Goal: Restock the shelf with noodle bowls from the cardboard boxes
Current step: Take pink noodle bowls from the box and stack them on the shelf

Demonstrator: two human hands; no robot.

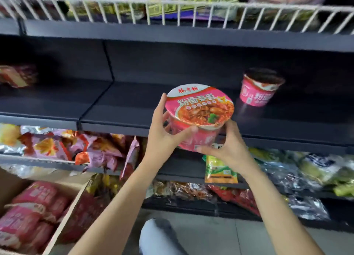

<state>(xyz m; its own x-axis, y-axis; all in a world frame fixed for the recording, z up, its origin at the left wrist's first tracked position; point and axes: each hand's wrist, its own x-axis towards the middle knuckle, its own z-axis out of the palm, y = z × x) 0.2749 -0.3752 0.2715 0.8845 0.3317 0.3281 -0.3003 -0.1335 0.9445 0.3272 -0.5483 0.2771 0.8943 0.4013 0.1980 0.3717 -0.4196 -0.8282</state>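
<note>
A pink noodle bowl point(199, 109) with a printed lid is held between both hands, tilted toward me, just in front of the dark shelf point(122, 109). My left hand point(164, 132) grips its left side, thumb curled under the rim. My right hand point(228, 145) cups its lower right side. A second pink noodle bowl point(258, 90) stands further back on the same shelf, to the right. At the lower left an open cardboard box point(57, 226) holds several wrapped pink bowls point(32, 210).
A white wire rail point(172, 11) fronts the shelf above, with packets behind it. Snack bags point(76, 149) fill the shelf below at left, a green packet point(220, 170) and more bags at right. My knee point(161, 235) is low in the middle.
</note>
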